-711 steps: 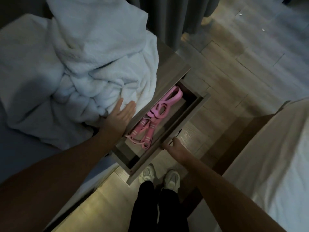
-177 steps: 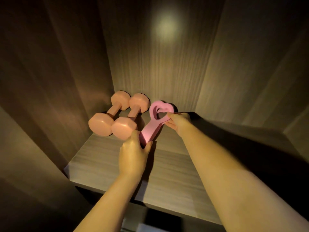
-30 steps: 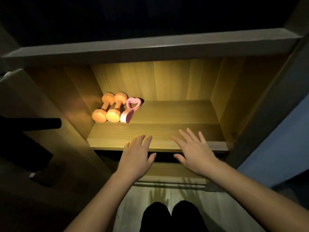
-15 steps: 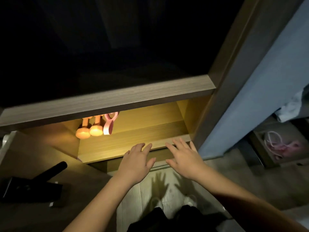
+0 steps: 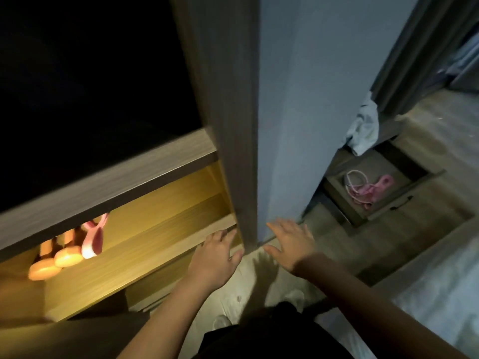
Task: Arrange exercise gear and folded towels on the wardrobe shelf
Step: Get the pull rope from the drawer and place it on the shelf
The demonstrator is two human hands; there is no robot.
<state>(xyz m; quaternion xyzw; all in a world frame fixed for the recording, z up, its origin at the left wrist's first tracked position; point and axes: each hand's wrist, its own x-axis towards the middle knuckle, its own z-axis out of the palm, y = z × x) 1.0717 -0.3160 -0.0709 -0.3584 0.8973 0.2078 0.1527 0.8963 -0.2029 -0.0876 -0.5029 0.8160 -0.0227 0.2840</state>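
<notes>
Pink rope gear (image 5: 368,189): in open drawer (image 5: 408,174), right of frame | judged light, limp, tangle-prone; grasp thicker pink ends, cord bunched | left hand (image 5: 215,257), right hand (image 5: 290,244): fingers spread, empty.

Two orange dumbbells (image 5: 68,257) lie side by side, left on the lit shelf (image 5: 155,239); a pink looped tool (image 5: 92,242) just beside them; pink rope (image 5: 369,191) lies in an open drawer (image 5: 404,193).
</notes>
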